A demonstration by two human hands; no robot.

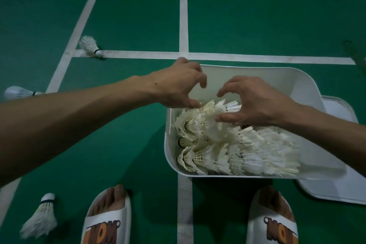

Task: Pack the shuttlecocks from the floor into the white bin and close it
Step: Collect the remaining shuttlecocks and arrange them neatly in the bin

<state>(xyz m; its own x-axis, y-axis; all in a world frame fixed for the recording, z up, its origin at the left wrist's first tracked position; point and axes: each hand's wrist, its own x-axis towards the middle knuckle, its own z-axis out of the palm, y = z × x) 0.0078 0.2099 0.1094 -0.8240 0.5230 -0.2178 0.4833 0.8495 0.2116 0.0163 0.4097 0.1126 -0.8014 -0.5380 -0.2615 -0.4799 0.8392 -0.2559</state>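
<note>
The white bin (287, 79) stands open on the green floor, holding several rows of stacked white feather shuttlecocks (237, 150). My left hand (178, 85) hovers over the bin's far left corner, fingers curled and apart, its thumb touching the feathers of the top row. My right hand (255, 101) is spread over the same row, fingers resting on the feathers. Three loose shuttlecocks lie on the floor: one (90, 46) on the white line at far left, one (18, 92) at the left edge, one (40, 217) near my left foot.
The bin's white lid (336, 188) lies flat on the floor to the right of the bin, partly under it. My feet in white slippers (107, 222) (272, 224) stand just in front of the bin. White court lines cross the floor.
</note>
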